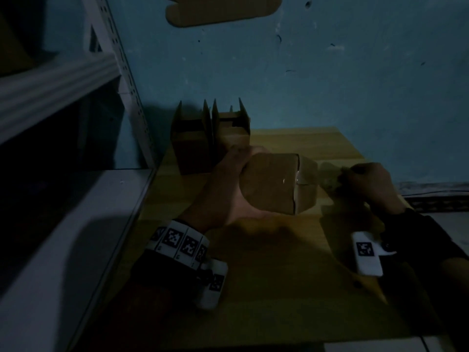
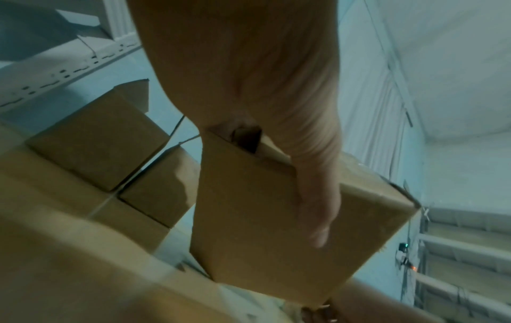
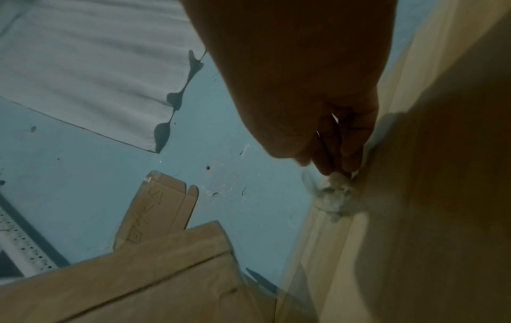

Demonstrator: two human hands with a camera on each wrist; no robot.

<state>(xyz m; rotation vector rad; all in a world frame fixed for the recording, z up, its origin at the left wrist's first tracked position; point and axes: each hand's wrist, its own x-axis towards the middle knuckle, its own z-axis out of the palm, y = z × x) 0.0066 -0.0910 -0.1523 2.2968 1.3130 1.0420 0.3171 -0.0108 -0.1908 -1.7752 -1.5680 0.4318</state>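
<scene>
My left hand (image 1: 232, 179) grips a small brown cardboard box (image 1: 274, 184) lifted above the yellow wooden table (image 1: 279, 262). In the left wrist view the thumb (image 2: 318, 209) lies across the box (image 2: 262, 218) and the fingers are tucked into its top end. My right hand (image 1: 365, 179) is to the right of the box, pinching a crumpled whitish wad (image 1: 330, 182) that looks like tape or plastic film. In the right wrist view the fingertips (image 3: 343, 166) hold this wad (image 3: 334, 196) down near the table surface. The box's right end flaps (image 1: 307, 184) stand partly open.
Two more open cardboard boxes (image 1: 210, 141) stand at the table's back left corner against the blue wall (image 1: 304, 72). A grey metal shelving rack (image 1: 76, 148) runs along the left. A flat cardboard cut-out (image 1: 220, 8) hangs on the wall above. The scene is dim.
</scene>
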